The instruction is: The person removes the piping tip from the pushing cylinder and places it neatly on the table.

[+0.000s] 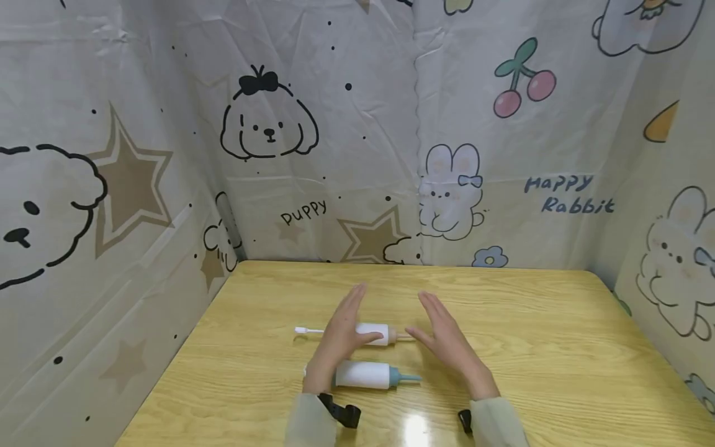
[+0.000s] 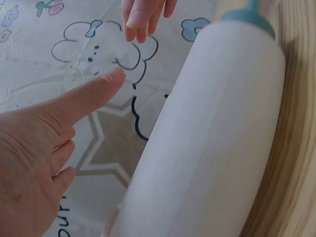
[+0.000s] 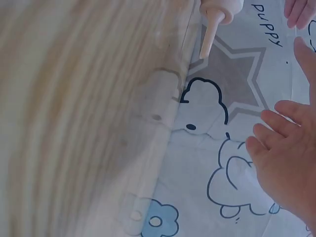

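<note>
Two white cylindrical bottles lie on their sides, one behind the other. The nearer bottle [image 1: 363,375] has a teal cap and thin teal nozzle [image 1: 410,378] pointing right; it looms large in the left wrist view as a plain white body [image 2: 207,133]. Behind it, the other bottle [image 1: 373,334] has a beige cap and nozzle [image 3: 212,29], while a thin white stick [image 1: 304,330] shows at its left. My left hand [image 1: 341,332] stretches over both bottles and partly hides them, fingers extended. Right of the nozzles, my right hand [image 1: 449,344] holds nothing, its fingers straight. Both palms face each other.
The wood-grain table [image 1: 530,310] has a patterned cloth [image 1: 363,124] hung behind it and along both sides. Dark straps with small devices [image 1: 349,416] sit at both wrists, beside the light sleeves [image 1: 497,422].
</note>
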A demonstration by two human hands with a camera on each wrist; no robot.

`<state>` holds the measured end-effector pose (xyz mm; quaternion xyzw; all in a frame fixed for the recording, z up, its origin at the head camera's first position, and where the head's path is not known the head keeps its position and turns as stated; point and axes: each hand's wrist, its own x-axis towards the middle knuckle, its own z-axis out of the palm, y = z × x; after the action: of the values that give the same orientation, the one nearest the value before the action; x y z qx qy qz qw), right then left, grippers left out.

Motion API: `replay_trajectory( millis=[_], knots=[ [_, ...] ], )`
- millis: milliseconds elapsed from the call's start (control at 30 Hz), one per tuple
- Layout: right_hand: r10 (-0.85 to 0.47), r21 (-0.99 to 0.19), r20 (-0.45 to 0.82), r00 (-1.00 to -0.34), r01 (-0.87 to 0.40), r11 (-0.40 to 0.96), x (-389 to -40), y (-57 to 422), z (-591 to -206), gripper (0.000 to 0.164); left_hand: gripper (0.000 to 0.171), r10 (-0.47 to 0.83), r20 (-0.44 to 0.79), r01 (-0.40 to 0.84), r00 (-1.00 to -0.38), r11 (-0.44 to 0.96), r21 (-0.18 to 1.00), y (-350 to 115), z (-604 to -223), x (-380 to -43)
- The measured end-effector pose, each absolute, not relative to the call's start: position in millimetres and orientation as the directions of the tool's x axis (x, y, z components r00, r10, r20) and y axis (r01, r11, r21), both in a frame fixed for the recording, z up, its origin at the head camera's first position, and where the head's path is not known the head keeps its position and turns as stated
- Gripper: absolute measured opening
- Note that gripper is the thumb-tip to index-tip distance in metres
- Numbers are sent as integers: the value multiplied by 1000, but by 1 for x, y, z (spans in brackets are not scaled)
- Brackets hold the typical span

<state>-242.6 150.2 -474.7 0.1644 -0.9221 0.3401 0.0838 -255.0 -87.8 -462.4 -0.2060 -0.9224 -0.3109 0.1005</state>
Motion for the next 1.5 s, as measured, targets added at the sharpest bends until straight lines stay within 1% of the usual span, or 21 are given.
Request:
replay_trajectory(
  millis=[333,533,800,1100,1200,1333,1500],
  knots=[
    [-306,-642,213,-928,-368,673,-249,141,-472,81,98,327,220,391,-919,687,612,-109,-463,-262],
    [-347,-648,174,-921,-373,664,-253,136,-475,77,92,300,132,308,-945,674,672,-122,-467,-264],
    [-380,-653,91,-920,-344,675,-256,129,-477,64,86,284,35,225,-958,671,707,-139,-477,-265],
    [-433,-620,65,-899,-376,689,-260,125,-480,55,77,318,39,253,-947,669,698,-148,-484,-266],
    [-441,-611,60,-896,-382,694,-262,123,-480,51,72,321,16,231,-947,644,729,-149,-485,-266],
    [-451,-596,58,-891,-393,700,-265,121,-482,42,67,321,-16,191,-947,602,775,-152,-486,-266],
    [-461,-583,50,-886,-401,707,-267,117,-483,27,61,325,-19,186,-945,589,787,-154,-489,-267]
  ],
)
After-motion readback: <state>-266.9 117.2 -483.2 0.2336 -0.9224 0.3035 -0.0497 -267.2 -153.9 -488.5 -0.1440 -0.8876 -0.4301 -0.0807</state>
